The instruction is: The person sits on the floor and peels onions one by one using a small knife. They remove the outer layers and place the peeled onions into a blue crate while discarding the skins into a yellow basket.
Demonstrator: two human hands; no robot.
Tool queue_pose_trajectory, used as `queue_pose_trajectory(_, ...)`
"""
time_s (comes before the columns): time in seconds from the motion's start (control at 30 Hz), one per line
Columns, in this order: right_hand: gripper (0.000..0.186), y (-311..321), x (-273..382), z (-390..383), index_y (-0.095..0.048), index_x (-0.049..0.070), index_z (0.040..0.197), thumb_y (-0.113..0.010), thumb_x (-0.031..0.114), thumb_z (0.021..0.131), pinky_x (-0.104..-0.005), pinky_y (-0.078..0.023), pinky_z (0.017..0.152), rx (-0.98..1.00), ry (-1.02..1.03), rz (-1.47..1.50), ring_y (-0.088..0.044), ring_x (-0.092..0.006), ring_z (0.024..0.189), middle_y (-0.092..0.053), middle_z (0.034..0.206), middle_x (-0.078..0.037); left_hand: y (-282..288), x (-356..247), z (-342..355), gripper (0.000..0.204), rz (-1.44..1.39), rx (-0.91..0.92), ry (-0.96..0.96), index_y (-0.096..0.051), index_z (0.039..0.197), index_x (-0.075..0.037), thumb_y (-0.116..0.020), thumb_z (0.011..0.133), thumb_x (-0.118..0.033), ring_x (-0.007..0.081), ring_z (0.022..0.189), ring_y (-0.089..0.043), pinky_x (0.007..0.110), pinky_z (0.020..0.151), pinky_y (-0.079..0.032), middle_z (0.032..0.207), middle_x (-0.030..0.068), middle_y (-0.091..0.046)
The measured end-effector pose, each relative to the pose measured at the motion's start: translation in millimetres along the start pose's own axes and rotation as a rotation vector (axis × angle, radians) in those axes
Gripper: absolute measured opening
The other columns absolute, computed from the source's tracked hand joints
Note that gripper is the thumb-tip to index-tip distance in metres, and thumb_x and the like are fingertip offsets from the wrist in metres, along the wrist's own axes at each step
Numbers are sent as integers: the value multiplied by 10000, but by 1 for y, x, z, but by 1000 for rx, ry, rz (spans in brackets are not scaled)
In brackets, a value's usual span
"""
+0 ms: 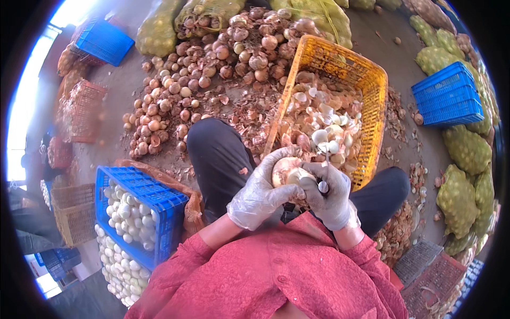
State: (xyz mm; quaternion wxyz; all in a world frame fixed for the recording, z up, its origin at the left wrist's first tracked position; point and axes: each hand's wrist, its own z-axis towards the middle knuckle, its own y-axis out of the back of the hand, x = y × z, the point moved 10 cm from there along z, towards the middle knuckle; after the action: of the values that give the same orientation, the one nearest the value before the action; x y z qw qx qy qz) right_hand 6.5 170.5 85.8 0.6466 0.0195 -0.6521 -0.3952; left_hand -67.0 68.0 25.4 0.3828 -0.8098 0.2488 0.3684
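My left hand [256, 195], in a pale glove, is closed around a partly peeled onion [282, 171] above my lap. My right hand [333, 201], also gloved, is closed on a small knife [323, 186], with its thin blade pointing up and its fingers against the onion. Just beyond both hands is a yellow plastic crate [376, 101] holding loose onion skins [313, 101] and pale pieces. My dark-trousered knees are spread on either side of the hands.
A heap of unpeeled onions [241, 48] lies ahead. A blue crate [170, 186] of peeled white onions sits at my left. Mesh sacks [454, 199] line the right, near stacked blue crates [446, 98]. More crates [79, 215] stand at the far left. Skins litter the floor.
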Motion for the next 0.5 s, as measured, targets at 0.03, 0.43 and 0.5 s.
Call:
queue_pose_trajectory(0.03, 147, 1, -8, -1, -693, -1, 1046, -651, 69, 924, -273, -496, 644, -51, -1, 94, -612, -113, 697, -675, 791, -76, -1, -2, -1, 807, 35, 0, -7, -335, 1487, -4, -791, 821, -10, 190, 1148, -600, 332, 930, -558, 1338, 137, -527)
queue_pose_trajectory(0.43, 583, -33, -85, -23, -501, -26, 1365, -703, 218, 876, -380, -516, 962, 108, -300, 643, -615, -228, 1165, -619, 1279, -130, -32, -48, 10, 929, 479, 337, -418, -352, 1540, -97, -866, 766, -126, 282, 1387, -466, 427, 1147, -392, 1507, 130, -471)
queue_pose_trajectory(0.5, 537, -32, -89, -25, -530, -24, 1340, -703, 196, 881, -380, -509, 983, 15, -333, 783, -614, -231, 1178, -636, 1267, -133, -30, -31, 15, 947, 181, 277, -313, -330, 1556, -115, -863, 772, -120, 279, 1431, -415, 437, 1161, -372, 1531, 120, -446)
